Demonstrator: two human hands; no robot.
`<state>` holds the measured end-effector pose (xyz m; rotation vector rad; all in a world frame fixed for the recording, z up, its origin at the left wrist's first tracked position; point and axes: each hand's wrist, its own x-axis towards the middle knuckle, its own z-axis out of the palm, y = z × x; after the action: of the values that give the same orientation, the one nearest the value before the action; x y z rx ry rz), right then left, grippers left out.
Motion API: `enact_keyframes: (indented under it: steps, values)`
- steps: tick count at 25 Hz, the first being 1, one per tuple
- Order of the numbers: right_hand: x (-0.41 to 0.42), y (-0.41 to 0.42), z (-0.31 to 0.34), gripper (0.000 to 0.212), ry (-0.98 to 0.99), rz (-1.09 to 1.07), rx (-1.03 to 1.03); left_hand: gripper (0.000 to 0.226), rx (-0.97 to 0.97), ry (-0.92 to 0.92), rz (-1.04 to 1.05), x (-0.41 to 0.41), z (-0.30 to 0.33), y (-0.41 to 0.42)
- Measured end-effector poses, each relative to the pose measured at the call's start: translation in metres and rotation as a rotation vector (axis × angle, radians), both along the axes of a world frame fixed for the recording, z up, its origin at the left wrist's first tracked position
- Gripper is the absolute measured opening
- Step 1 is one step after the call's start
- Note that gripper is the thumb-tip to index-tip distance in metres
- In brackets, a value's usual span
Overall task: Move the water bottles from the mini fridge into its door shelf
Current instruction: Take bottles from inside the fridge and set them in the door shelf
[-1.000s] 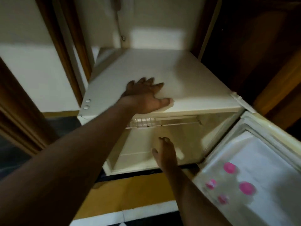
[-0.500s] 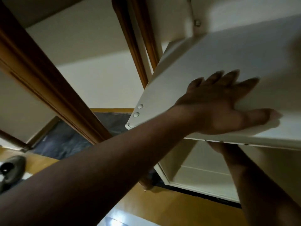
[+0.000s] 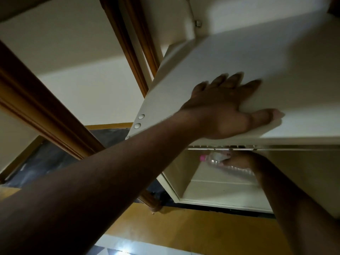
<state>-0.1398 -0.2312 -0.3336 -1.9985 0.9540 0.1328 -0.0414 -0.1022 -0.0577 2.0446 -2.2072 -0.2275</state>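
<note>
- Fingers (image 3: pixel 232 80) of the left hand (image 3: pixel 224 109) lie spread and flat on the white top of the mini fridge (image 3: pixel 211 57), the thumb stretched out along its front edge; this hand grips nothing and only presses down on the panel.
- From the lower left of the head view, the left forearm runs up and across to that hand, taking up much of the picture.
- Below the front lip, the right hand (image 3: pixel 242 160) reaches into the open cavity, its forearm rising from the lower right.
- Its fingers are curled around a clear water bottle (image 3: pixel 219 159) with a pink cap, which lies tilted with the cap pointing left, just under the slotted ceiling of the cavity.
- How tightly those fingers close cannot be told, since motion blur softens them, but they wrap the bottle's body.
- Half a second ago the right hand was hidden behind the front lip and no bottle showed; now both hand and bottle show inside the opening.
- One second ago the camera looked down on the whole fridge with its door swung open at the right; now the view is close and low, and the door is out of frame.
- The left hand has kept its place on the top panel throughout.
- Inside the cavity, a pale floor and a ledge show beneath the bottle; nothing else can be made out in it.
</note>
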Motion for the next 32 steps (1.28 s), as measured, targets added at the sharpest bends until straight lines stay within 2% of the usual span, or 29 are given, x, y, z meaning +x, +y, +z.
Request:
enact_keyframes:
  steps: [3,6,8,11,13,15,20,28,32]
  values:
    - [-0.022,0.012,-0.005,0.019,-0.102,-0.150,0.074,0.087,-0.008,-0.011,-0.001,0.000,-0.006,0.001]
    - [-0.028,0.033,-0.007,0.027,-0.081,-0.318,-0.170,0.086,-0.018,-0.009,-0.002,0.002,-0.004,-0.002]
    - [-0.013,0.058,0.003,0.037,-0.056,-0.229,-0.284,0.085,-0.014,0.006,0.000,0.003,-0.004,-0.001]
    - [0.010,0.083,0.006,0.072,0.259,0.027,-0.485,0.085,-0.008,0.000,0.003,0.002,-0.005,0.000]
    - [0.017,0.090,0.004,0.069,0.373,0.073,-0.605,0.086,-0.015,0.004,0.002,0.002,-0.005,-0.001]
    - [0.015,0.096,0.004,0.063,0.353,0.051,-0.624,0.087,-0.015,0.003,-0.001,0.002,-0.006,-0.001]
    - [-0.003,0.124,0.011,0.061,0.225,-0.068,-0.550,0.089,-0.037,-0.003,-0.001,0.004,-0.008,-0.003]
    - [-0.074,0.187,0.046,0.045,-0.183,-0.629,-0.119,0.098,-0.049,-0.019,0.000,0.004,-0.006,-0.002]
    - [-0.111,0.221,0.074,0.036,-0.353,-0.839,-0.113,0.100,-0.052,-0.047,-0.008,0.003,-0.005,0.000]
